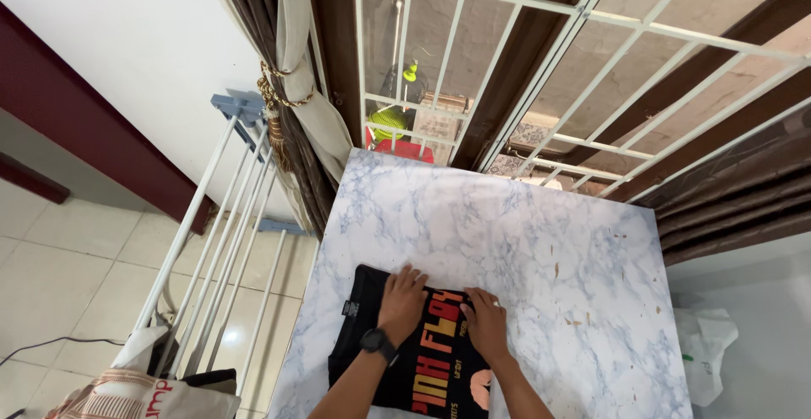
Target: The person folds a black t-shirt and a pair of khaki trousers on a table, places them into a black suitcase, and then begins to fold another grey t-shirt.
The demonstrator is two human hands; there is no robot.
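A folded black T-shirt (363, 343) with red and orange print lies on the near part of a marble-patterned table (507, 233). My left hand (401, 301), with a black watch on the wrist, presses flat on the shirt's upper middle. Just to its right, my right hand (486, 322) also lies flat on the shirt. Both hands have fingers spread, pointing away from me, gripping nothing.
A white drying rack (220, 242) stands left of the table, with a patterned bag (144, 394) at its foot. Behind the table are a white window grille (524, 64), brown curtains (287, 73) and a tiled floor (68, 284). A white plastic bag (710, 343) lies at right.
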